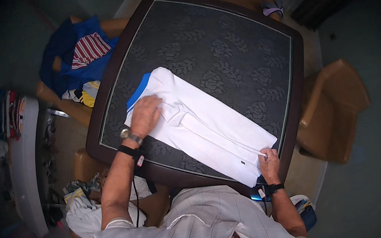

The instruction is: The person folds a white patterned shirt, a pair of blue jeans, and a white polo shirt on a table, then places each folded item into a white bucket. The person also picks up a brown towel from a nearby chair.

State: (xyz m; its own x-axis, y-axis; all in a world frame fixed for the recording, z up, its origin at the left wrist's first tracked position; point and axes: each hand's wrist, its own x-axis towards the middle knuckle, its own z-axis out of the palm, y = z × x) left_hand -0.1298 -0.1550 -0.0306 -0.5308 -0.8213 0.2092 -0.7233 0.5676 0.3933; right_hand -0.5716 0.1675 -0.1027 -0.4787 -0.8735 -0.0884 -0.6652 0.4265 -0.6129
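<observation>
A white garment (210, 123) with a blue band (139, 91) at its far left end lies folded lengthwise across the table (176, 37). Creases run along its middle, and a small dark tag shows near the close end. My left hand (146, 116) rests palm down on the cloth beside the blue band, slightly blurred, with no cloth visibly pinched. At the opposite end, by the table's near right corner, my right hand (270, 165) pinches the garment's edge between thumb and fingers.
Tan chairs (334, 112) surround the dark-rimmed table. Blue clothing (90, 73) with a red-striped piece covers the chair at left. White clothes (85, 214) lie on a chair at lower left. Folded clothes (14, 115) sit on a white shelf unit (29, 178). A black cable (136, 201) hangs from my left wrist.
</observation>
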